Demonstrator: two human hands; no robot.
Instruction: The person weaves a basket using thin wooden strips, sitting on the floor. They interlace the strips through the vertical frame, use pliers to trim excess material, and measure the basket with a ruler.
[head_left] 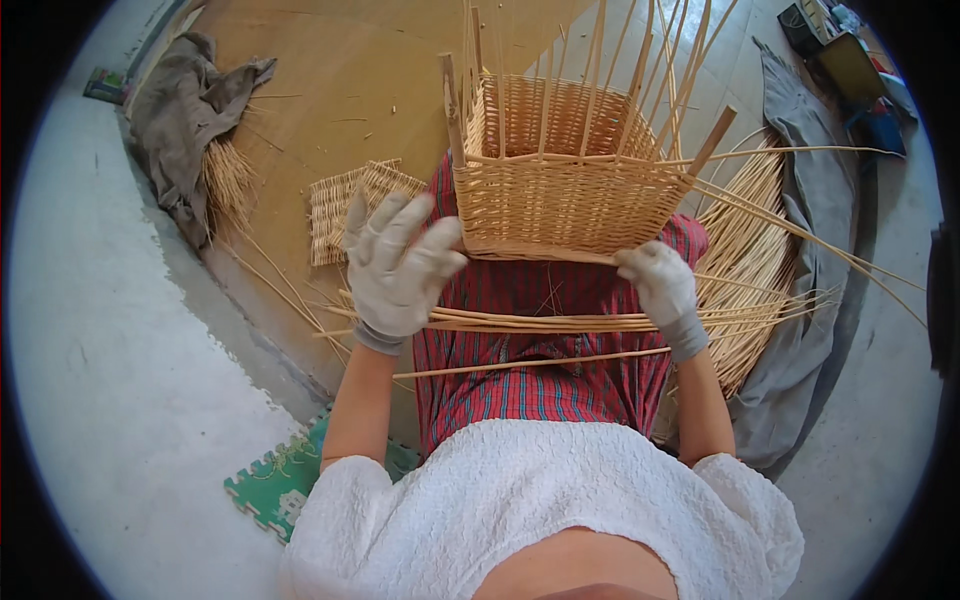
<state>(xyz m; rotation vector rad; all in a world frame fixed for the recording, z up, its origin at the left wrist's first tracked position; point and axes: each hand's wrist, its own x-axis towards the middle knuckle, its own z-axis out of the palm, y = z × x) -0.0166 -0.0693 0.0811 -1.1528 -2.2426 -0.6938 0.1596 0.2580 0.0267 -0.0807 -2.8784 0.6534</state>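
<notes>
A half-woven wicker basket [570,205] rests across my knees, its open top facing away from me. Upright stakes rise from its walls, thicker posts stand at the corners, and long weavers trail off to the right. My left hand [395,265], in a whitish work glove, has its fingers spread beside the basket's lower left corner. At the lower right edge, my right hand [662,285], gloved too, has its fingers closed on the basket. Several wicker rods [540,323] lie across my lap over a red checked cloth [540,390], and a single rod [545,362] lies nearer to me.
Left of the basket, flat woven wicker pieces [335,215] lie on the brown floor sheet. A grey cloth [185,100] partly covers a rod bundle [228,180] at far left. On the right, a large rod bundle [745,270] lies by another grey cloth [805,230]. A green foam mat [262,490] is lower left.
</notes>
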